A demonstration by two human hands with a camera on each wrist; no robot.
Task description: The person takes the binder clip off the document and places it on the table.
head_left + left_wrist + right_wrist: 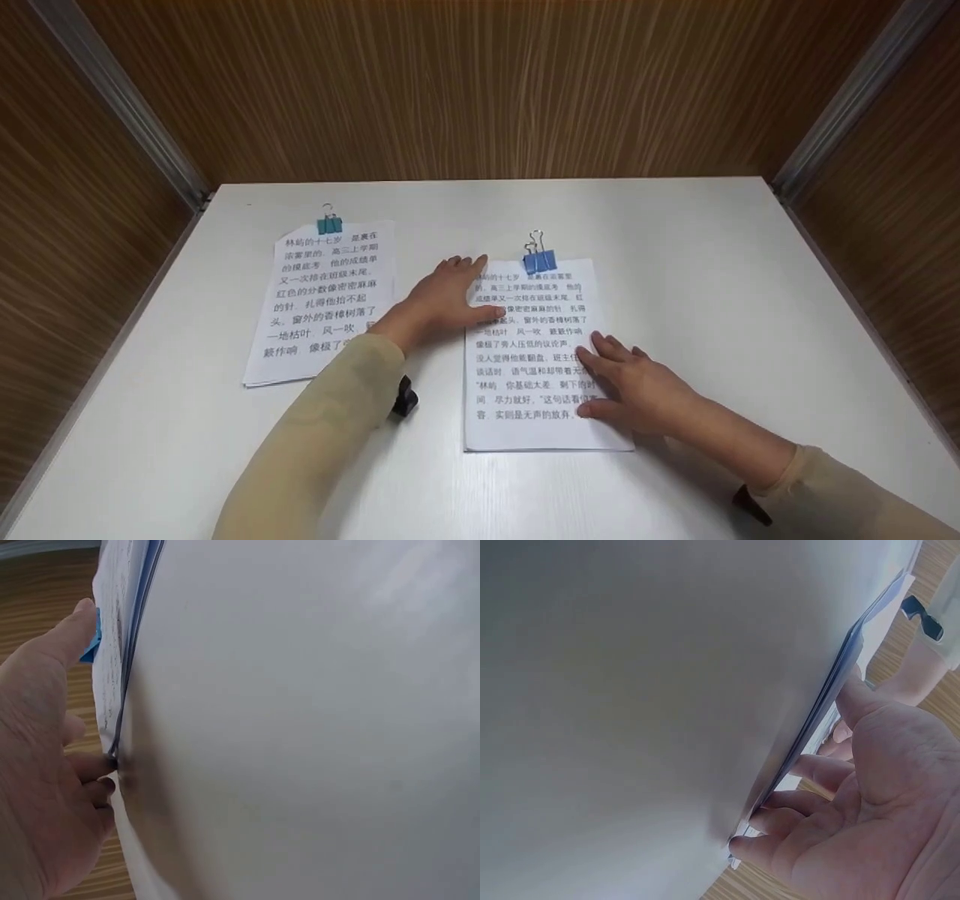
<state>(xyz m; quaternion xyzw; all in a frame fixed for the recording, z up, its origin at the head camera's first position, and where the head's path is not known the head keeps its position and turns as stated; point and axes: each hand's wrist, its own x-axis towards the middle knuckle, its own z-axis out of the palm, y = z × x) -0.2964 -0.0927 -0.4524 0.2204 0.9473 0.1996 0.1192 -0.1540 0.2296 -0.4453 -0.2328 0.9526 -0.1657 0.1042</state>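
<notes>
A stack of printed sheets (529,435) lies flat on the white table, with a blue binder clip (539,262) on its top edge. My left hand (442,296) rests at the stack's upper left corner, its thumb over the top page and its fingers spread along the edge. At the lower right edge, my right hand (645,386) lies with thumb and fingertips on the paper. In the right wrist view, the thin layered side of the stack (817,701) runs along those fingers. Neither hand touches the clip.
To the left lies a second stack of printed sheets (330,292) under a teal binder clip (329,225), partly covered by the left sleeve (322,427). Wood-grain panels (480,90) stand behind the white table (660,225) and at both sides.
</notes>
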